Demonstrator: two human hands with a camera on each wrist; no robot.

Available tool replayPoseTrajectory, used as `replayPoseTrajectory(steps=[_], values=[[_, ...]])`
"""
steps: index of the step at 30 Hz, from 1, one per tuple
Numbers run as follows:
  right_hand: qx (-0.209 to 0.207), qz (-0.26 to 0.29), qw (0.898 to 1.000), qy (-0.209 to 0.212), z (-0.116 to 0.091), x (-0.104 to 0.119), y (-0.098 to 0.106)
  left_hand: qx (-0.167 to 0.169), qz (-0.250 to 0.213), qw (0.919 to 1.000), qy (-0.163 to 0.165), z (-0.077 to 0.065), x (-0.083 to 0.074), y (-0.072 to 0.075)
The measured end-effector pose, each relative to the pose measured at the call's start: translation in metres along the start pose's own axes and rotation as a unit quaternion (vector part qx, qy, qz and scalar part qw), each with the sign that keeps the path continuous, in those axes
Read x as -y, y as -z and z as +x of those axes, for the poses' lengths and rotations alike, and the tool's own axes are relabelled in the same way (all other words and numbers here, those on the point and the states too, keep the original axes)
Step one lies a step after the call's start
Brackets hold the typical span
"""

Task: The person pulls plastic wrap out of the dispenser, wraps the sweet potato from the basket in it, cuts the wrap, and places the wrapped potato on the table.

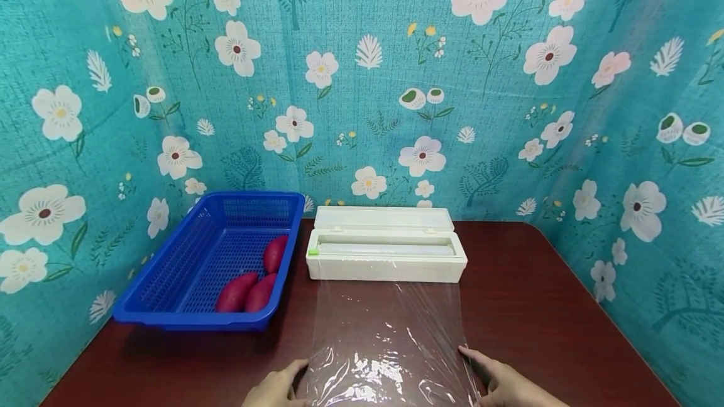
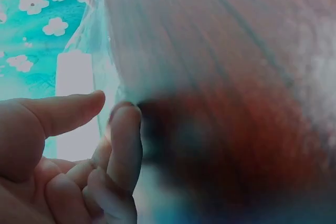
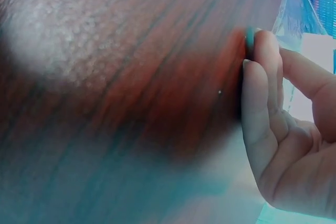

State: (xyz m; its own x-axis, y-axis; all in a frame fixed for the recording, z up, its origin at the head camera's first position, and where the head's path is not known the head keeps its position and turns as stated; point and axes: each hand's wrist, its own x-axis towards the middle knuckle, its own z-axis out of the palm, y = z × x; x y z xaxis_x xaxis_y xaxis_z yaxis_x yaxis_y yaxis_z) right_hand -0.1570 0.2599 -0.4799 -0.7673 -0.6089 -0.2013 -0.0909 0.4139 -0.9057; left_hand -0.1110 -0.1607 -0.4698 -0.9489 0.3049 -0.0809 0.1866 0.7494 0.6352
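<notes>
A sheet of clear plastic wrap [image 1: 384, 331] runs from a white wrap dispenser [image 1: 387, 271] toward me over the table, wrinkled and shiny at its near end. Beside the sheet's left edge is my left hand [image 1: 277, 388], fingertips right at the film; the left wrist view shows its thumb [image 2: 73, 109] apart from the fingers. My right hand [image 1: 506, 382] is at the opposite edge, one finger reaching forward along the film. Its fingers [image 3: 257, 93] look fairly straight in the right wrist view, with the tips against the surface. The wrap's near end passes out of the head view.
The dispenser's lid [image 1: 384, 217] stands raised at the back, with a wrap roll [image 1: 384, 249] inside. To the left, a blue plastic basket [image 1: 127, 306] contains three red sweet potatoes [image 1: 236, 294]. Flowered teal cloth [image 1: 351, 99] surrounds the dark brown table [image 1: 526, 306].
</notes>
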Motion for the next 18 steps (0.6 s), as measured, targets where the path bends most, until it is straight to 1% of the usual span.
replayPoseTrajectory(steps=[1, 4, 7, 10, 12, 14, 16, 18], values=[[0.003, -0.006, 1.0, 0.007, 0.0, 0.0, 0.001, 0.0, -0.008, 0.9999, -0.01, -0.001, -0.001, 0.002], [0.013, -0.011, 1.0, 0.018, 0.0, -0.001, 0.002, 0.003, -0.035, 0.9978, -0.057, -0.002, -0.004, 0.011], [0.02, -0.01, 1.0, 0.019, 0.0, -0.001, 0.003, 0.013, -0.072, 0.9919, -0.104, -0.002, -0.01, 0.021], [0.025, -0.017, 0.999, 0.023, 0.0, -0.002, 0.004, 0.011, -0.107, 0.9868, -0.121, 0.0, -0.015, 0.033], [0.025, -0.024, 0.999, 0.027, 0.001, -0.003, 0.004, -0.005, -0.117, 0.9829, -0.142, 0.001, -0.016, 0.041], [0.022, -0.031, 0.999, 0.023, 0.001, -0.003, 0.004, -0.033, -0.115, 0.9788, -0.166, 0.001, -0.017, 0.049], [0.018, -0.033, 0.999, 0.014, 0.001, -0.004, 0.004, -0.064, -0.113, 0.9728, -0.192, 0.002, -0.017, 0.056], [0.015, -0.037, 0.999, 0.008, 0.001, -0.005, 0.004, -0.089, -0.112, 0.9686, -0.203, 0.003, -0.018, 0.063]])
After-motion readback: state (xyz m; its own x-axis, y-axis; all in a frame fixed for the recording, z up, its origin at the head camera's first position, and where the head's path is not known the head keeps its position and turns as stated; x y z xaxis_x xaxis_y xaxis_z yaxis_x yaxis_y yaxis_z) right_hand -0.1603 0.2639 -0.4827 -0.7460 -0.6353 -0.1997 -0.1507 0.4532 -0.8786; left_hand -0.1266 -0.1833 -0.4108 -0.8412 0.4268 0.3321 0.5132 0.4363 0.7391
